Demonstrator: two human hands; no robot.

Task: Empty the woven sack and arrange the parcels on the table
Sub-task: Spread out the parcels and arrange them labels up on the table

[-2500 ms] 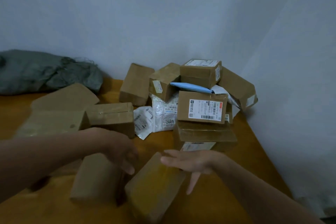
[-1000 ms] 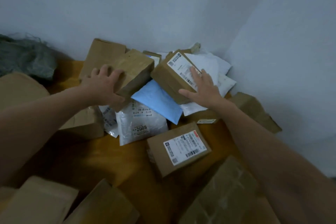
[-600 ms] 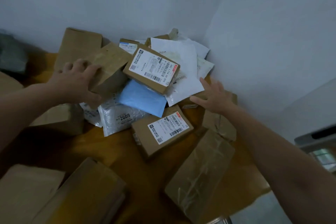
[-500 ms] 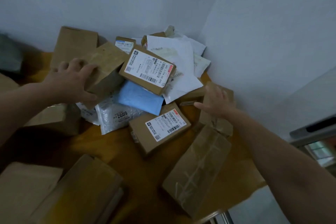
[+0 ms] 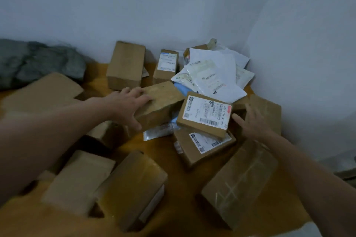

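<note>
The grey-green woven sack (image 5: 38,61) lies crumpled at the back left of the wooden table (image 5: 185,179). My left hand (image 5: 127,106) grips the near end of a plain brown box (image 5: 159,102) in the middle of the pile. My right hand (image 5: 252,121) is spread open beside a labelled brown box (image 5: 204,113), fingers apart, over a taped box (image 5: 265,109) at the right edge. A second labelled box (image 5: 202,146) lies under the first. White mailer bags (image 5: 213,75) and a blue bag (image 5: 181,88) are heaped in the corner.
More brown boxes stand around: two upright at the back (image 5: 125,65) (image 5: 166,65), a large one at the left (image 5: 42,92), three near me (image 5: 79,181) (image 5: 133,188) (image 5: 238,184). Walls (image 5: 308,63) close the back and right. The table's front right edge (image 5: 300,225) is close.
The view swung left and the sack came back into sight. The labelled box slid down onto the lower labelled box. My left hand stayed on the plain box; my right hand stayed by the right-hand box.
</note>
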